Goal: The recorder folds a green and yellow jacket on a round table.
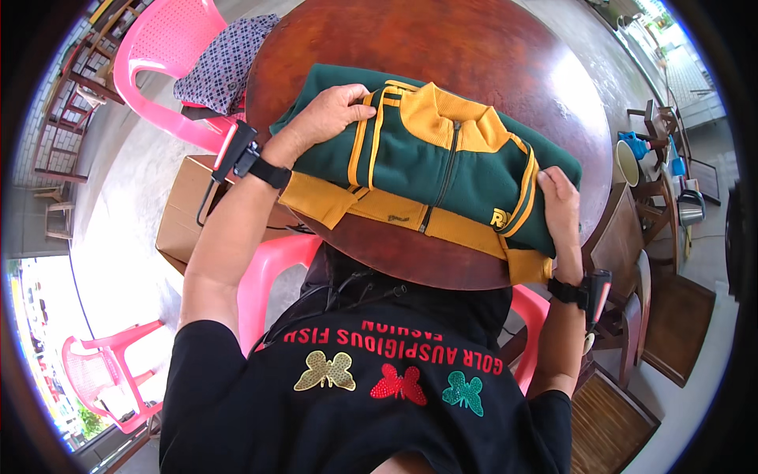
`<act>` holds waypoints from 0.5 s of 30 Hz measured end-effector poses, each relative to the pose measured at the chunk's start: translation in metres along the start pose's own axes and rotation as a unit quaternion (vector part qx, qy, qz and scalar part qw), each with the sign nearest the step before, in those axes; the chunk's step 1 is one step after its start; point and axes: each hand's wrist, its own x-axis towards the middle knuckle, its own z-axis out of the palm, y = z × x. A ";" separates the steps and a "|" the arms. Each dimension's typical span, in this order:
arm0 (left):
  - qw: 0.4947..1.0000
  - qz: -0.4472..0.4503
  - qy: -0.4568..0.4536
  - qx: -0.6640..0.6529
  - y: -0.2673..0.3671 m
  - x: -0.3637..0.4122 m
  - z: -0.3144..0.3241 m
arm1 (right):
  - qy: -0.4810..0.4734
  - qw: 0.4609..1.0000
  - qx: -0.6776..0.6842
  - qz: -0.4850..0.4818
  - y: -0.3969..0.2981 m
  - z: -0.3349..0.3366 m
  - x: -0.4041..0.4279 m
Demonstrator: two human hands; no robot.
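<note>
A green zip-up jacket (414, 154) with a yellow ribbed collar, hem and cuffs lies front up on a round wooden table (426, 35). Its zipper is closed, and its sleeves are folded in along the front, the cuffs sticking out below the hem. My left hand (337, 112) grips the sleeve's striped edge near the shoulder, thumb on top. At the other side, my right hand (558, 195) holds the edge of the other sleeve, lower down. More green fabric spreads behind the collar; whether it is part of the jacket I cannot tell.
A pink plastic chair (139, 53) with patterned cloth (228, 62) stands at the table's far left. A cardboard box (183, 207) sits on the floor to the left. Wooden chairs, a wooden stool (678, 332) and a metal kettle (691, 207) are at the right.
</note>
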 end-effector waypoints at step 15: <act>0.949 0.046 0.103 0.294 0.002 -0.007 0.017 | 0.023 0.956 -0.290 -0.044 0.002 0.015 -0.004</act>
